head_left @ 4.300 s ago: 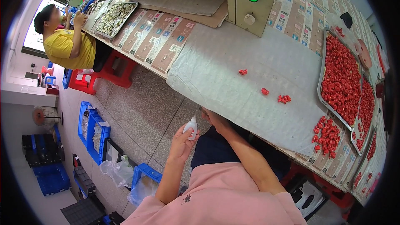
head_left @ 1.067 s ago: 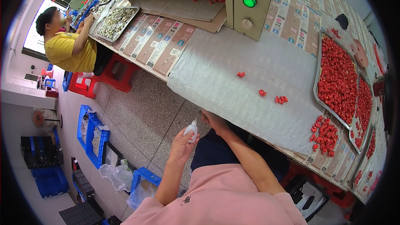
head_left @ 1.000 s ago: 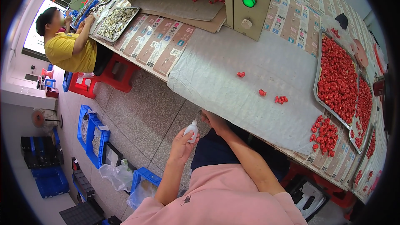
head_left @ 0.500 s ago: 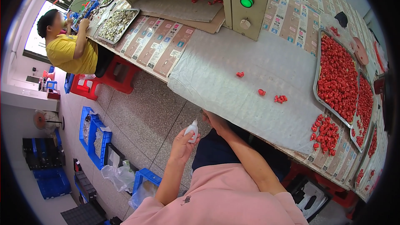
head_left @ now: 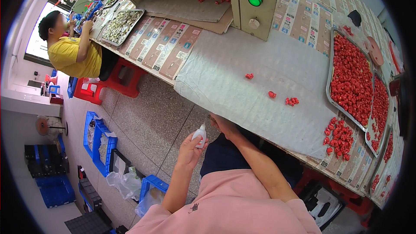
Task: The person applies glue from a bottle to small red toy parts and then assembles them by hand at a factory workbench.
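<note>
My left hand is wrapped round a small white squeeze bottle with a narrow nozzle, tilted upward. It is held in front of the table's near edge, above the floor. Beside that edge, to the right of the nozzle, is my right hand. Its fingers are curled together, and what they hold, if anything, is hidden. Apart from both hands, three small red pieces lie on the grey sheet covering the table.
A metal tray heaped with red pieces stands at the right, beside a loose pile. A boxy machine with a green light stands at the back. Left, a person in yellow sits near another tray. Blue crates are on the floor.
</note>
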`<state>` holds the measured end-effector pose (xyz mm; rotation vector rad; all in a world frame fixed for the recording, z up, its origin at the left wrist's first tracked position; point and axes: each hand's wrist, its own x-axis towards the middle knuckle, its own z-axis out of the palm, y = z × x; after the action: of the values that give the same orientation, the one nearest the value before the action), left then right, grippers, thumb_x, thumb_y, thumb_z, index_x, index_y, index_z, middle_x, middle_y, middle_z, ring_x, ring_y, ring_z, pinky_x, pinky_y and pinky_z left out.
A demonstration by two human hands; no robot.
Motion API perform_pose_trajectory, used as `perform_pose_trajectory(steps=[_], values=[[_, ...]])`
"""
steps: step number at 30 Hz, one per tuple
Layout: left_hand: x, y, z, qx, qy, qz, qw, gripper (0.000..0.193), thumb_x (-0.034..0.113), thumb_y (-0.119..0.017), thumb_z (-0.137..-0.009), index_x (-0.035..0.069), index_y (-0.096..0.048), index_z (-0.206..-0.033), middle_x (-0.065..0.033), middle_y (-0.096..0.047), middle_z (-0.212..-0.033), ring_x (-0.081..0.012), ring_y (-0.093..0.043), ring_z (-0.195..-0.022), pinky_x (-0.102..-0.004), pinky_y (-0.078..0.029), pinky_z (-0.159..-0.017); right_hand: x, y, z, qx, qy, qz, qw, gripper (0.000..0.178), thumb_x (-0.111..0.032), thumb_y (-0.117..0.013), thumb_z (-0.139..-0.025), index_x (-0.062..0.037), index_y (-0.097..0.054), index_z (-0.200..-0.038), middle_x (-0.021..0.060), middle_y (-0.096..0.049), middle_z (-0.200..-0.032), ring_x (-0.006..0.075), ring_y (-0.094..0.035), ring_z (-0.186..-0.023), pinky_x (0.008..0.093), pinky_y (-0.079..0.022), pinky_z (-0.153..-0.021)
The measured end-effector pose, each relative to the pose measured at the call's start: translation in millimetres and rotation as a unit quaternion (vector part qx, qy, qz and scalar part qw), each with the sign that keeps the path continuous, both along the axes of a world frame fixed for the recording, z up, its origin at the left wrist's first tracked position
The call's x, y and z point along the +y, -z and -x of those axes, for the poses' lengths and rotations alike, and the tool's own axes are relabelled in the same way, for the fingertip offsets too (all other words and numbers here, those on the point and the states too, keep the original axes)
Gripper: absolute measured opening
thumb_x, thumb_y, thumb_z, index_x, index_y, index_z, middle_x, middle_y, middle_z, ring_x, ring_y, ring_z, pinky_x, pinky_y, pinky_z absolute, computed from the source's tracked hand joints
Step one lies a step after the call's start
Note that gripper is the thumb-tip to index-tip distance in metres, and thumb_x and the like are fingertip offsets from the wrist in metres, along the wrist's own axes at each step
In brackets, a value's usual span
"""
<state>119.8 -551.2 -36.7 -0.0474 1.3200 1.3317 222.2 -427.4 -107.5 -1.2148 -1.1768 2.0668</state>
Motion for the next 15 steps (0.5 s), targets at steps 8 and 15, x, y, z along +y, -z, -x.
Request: perform_pose_trajectory(steps=[8,15], values=[[-1.2,2.1,-0.3,-0.006,-0.002,0.001,1.000,0.031,0.007,-0.054,-0.089,-0.002,-0.048,-0.118,-0.0134,-0.057,-0.104,-0.0227,-0.059,-0.092,-0.0318,-0.051,-0.077,-0.5,2.4,-1.1,0.017,-0.001,0.012,1.000,0.039,-0.047,-0.053,-0.084,-0.0095,-0.054,-0.073,0.0020,-0.053,-0.063,0.0078,-0.041,-0.050,0.0228,-0.029,-0.043],[-1.1,1.3,-1.4,0.002,-0.001,-0.001,1.000,0.032,0.008,-0.055,-0.089,-0.002,-0.047,-0.119,-0.0137,-0.057,-0.104,-0.0231,-0.059,-0.091,-0.0316,-0.051,-0.075,-0.4,3.4,-1.4,0.033,0.003,0.033,0.999,0.038,-0.047,-0.052,-0.085,-0.0105,-0.054,-0.075,0.0009,-0.053,-0.063,0.0070,-0.041,-0.050,0.0219,-0.028,-0.042]])
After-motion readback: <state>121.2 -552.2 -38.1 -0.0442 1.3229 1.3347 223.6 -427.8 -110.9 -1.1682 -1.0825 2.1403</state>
